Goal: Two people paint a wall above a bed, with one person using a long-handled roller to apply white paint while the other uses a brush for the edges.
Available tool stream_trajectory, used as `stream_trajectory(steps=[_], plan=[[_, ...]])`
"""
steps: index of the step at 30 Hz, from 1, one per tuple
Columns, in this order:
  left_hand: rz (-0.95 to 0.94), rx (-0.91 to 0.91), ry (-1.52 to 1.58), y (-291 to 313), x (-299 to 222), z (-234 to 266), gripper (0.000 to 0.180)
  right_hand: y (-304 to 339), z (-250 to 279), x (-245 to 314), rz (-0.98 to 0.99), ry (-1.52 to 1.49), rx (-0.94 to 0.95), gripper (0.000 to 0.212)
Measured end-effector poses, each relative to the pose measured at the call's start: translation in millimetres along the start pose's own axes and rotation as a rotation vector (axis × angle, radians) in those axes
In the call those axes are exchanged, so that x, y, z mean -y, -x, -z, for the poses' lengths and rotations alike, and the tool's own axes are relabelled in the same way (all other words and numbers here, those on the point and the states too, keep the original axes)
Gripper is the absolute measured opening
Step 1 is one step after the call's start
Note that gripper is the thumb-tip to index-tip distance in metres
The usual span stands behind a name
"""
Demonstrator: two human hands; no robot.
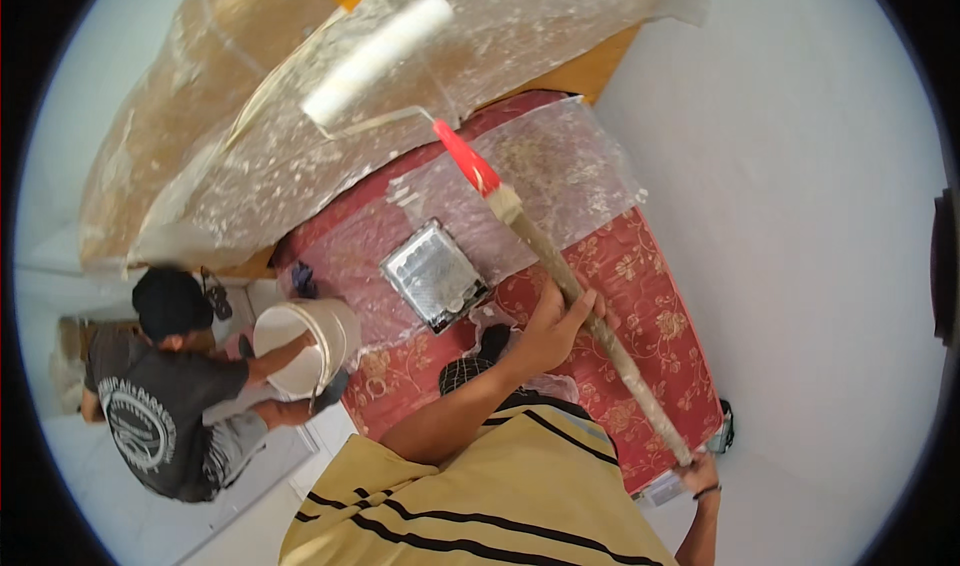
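White paint roller (377, 61) on red handle, paint-flecked wooden pole (590, 316) (taped joint), left hand (556, 324) wrapped mid-pole, right hand (700, 474) gripping its end

Around the red mattress (640, 306) with its pale gold flower pattern: a white roller (378, 61) on a red-gripped, tan pole (590, 321), a silver tray (435, 276), a white bucket (305, 341), a yellow black-striped shirt (470, 506).
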State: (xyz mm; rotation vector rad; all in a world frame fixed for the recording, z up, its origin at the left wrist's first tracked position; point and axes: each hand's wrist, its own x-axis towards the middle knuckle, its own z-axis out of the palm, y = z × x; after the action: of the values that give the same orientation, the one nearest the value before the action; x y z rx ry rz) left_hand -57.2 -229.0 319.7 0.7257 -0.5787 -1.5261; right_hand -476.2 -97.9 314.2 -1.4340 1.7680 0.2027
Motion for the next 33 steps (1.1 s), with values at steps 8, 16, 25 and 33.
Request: stream_trajectory(steps=[8, 16, 25, 33], plan=[[0.3, -0.196, 0.366, 52.3, 115.3, 80.9, 0.014, 20.5, -9.8, 11.5, 0.178, 0.072, 0.296, 0.04], [0.471, -0.714, 0.294, 83.8, 203.0, 175.3, 0.015, -7.3, -86.0, 33.9, 0.209, 0.002, 0.257, 0.042], [0.321, -0.995, 0.157, 123.1, 269.4, 203.5, 0.026, -66.7, -177.1, 42.8, 0.218, 0.083, 0.335, 0.037], [0.468, -1.003, 0.256, 155.2, 287.7, 194.2, 0.019, -83.2, -239.7, 73.6, 0.261, 0.05, 0.305, 0.034]])
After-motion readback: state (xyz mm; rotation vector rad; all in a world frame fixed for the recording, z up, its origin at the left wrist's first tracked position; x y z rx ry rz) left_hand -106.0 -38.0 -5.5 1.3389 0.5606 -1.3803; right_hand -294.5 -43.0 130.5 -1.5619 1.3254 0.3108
